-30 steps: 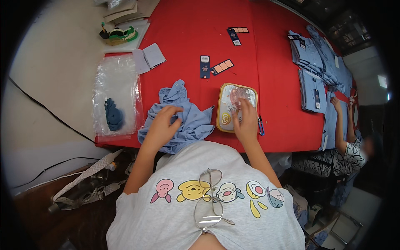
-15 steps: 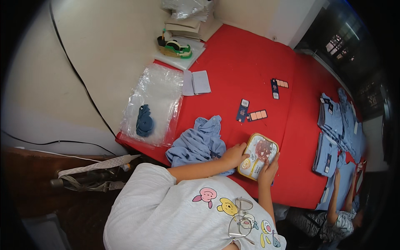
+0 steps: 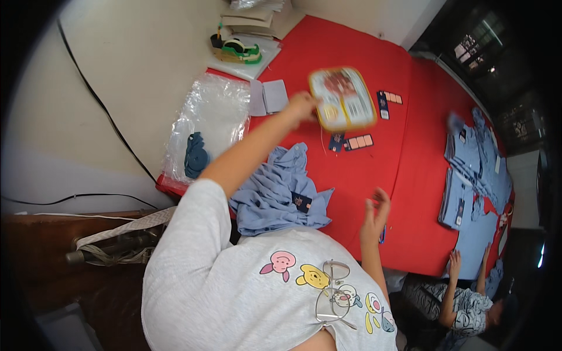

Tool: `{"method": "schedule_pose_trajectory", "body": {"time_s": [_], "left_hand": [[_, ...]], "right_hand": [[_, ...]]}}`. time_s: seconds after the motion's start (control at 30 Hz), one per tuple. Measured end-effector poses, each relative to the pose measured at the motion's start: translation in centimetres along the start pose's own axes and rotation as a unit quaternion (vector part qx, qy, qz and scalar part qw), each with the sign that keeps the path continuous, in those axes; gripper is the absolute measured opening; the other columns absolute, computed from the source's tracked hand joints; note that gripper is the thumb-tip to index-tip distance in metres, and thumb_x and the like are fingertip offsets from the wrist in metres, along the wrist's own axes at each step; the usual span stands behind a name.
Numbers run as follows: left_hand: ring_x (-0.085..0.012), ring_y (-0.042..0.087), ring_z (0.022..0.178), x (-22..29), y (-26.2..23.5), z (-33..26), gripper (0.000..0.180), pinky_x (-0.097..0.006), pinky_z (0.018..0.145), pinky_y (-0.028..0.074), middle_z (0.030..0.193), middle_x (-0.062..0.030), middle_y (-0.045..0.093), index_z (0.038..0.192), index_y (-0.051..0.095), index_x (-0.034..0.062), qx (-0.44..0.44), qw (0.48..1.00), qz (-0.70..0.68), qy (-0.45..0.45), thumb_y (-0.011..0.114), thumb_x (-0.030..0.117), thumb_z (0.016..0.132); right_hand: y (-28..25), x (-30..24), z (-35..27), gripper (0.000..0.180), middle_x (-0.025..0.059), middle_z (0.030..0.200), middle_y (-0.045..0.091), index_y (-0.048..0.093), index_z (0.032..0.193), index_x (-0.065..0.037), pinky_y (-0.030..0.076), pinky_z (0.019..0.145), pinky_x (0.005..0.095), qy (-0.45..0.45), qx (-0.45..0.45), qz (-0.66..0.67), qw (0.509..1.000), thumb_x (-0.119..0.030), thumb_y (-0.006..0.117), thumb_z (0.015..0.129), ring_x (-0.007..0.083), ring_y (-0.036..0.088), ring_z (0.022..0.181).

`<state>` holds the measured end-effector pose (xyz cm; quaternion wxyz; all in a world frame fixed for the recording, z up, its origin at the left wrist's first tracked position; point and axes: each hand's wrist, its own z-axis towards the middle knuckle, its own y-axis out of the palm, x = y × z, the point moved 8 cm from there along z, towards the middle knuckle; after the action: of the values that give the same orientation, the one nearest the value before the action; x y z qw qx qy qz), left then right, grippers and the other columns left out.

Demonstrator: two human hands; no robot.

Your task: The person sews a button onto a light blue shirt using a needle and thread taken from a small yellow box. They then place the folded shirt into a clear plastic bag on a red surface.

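My left hand [image 3: 303, 107] reaches out over the red table and grips the left edge of a rectangular plastic food tub [image 3: 349, 100] with a yellow rim and a printed lid. The tub is slightly blurred and covers part of a dark blue hang tag [image 3: 336, 142]. My right hand [image 3: 376, 217] is raised above the near table, fingers apart, holding nothing. A crumpled light blue shirt [image 3: 266, 190] lies in front of my body, with a dark tag [image 3: 301, 202] on it. Beside the right wrist is a small blue item [image 3: 383, 235], partly hidden.
Clear plastic bags [image 3: 219, 111] with a rolled blue tape measure-like strip [image 3: 196, 157] lie at left. Behind them are an open notebook [image 3: 268, 97] and a green tape dispenser [image 3: 243, 54]. At right, a co-worker's hands [image 3: 454, 264] touch blue cloth near folded shirts [image 3: 459, 199].
The tub has moved from near my body to farther over the table, in my left hand. My right hand has let go of it and opened. The shirt's tag is now uncovered.
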<state>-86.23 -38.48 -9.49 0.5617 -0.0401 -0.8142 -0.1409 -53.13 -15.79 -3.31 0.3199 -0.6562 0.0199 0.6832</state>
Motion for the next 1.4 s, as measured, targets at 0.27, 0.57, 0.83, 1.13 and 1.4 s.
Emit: {"method": "schedule_pose_trajectory", "body": {"time_s": [0.27,0.57,0.83,1.13,1.4], "left_hand": [[-0.0361,0.062,0.115,2.6,-7.6,14.3,0.045,-0.049,0.085,0.064,0.136,-0.0208,0.053,0.138,0.043,-0.0059,0.117,0.987,-0.062,0.094,0.055,0.009,0.097],[-0.0348,0.056,0.124,-3.3,-13.4,18.3,0.057,-0.046,0.099,0.053,0.141,-0.0155,0.055,0.149,0.04,0.0018,0.064,0.988,-0.142,0.01,0.063,0.019,0.099],[-0.0216,0.037,0.145,-1.0,5.6,-17.0,0.08,-0.038,0.115,0.033,0.156,-0.0095,0.041,0.156,0.032,0.005,-0.414,0.896,-0.089,-0.133,0.068,0.042,0.095],[-0.0158,0.062,0.111,0.6,5.9,-23.1,0.036,-0.032,0.096,0.049,0.12,-0.0082,0.069,0.131,0.061,-0.0016,-0.202,0.945,0.255,-0.02,0.062,0.012,0.098],[-0.022,0.065,0.105,13.3,7.7,-26.6,0.042,-0.035,0.093,0.052,0.115,-0.012,0.068,0.123,0.061,-0.0032,-0.209,0.953,0.084,0.205,0.066,0.029,0.097]], "right_hand": [[11.7,0.3,-4.5,0.079,0.0217,0.137,0.053,0.054,0.141,-0.008,0.043,0.109,0.0448,-0.057,-0.396,-0.048,0.915,-0.032,0.087,0.074,0.0388,0.049,0.13],[12.0,3.2,-3.7,0.023,0.0092,0.115,0.067,0.066,0.114,-0.003,0.05,0.094,0.0338,0.158,-0.418,0.335,0.829,-0.017,0.063,0.095,0.0196,0.064,0.106],[-2.1,-11.5,2.3,0.033,0.01,0.126,0.065,0.052,0.134,-0.005,0.052,0.101,0.0363,0.071,-0.246,0.706,0.66,-0.02,0.052,0.104,0.0177,0.064,0.114],[-18.4,-11.0,3.2,0.019,0.0094,0.112,0.067,0.058,0.117,-0.006,0.057,0.089,0.0357,-0.106,-0.055,0.651,0.75,-0.016,0.058,0.101,0.0165,0.068,0.101],[-36.0,-10.5,-2.3,0.029,0.0102,0.104,0.061,0.06,0.112,-0.004,0.053,0.081,0.0318,-0.294,0.061,0.464,0.833,-0.017,0.074,0.09,0.0183,0.062,0.088]]}}
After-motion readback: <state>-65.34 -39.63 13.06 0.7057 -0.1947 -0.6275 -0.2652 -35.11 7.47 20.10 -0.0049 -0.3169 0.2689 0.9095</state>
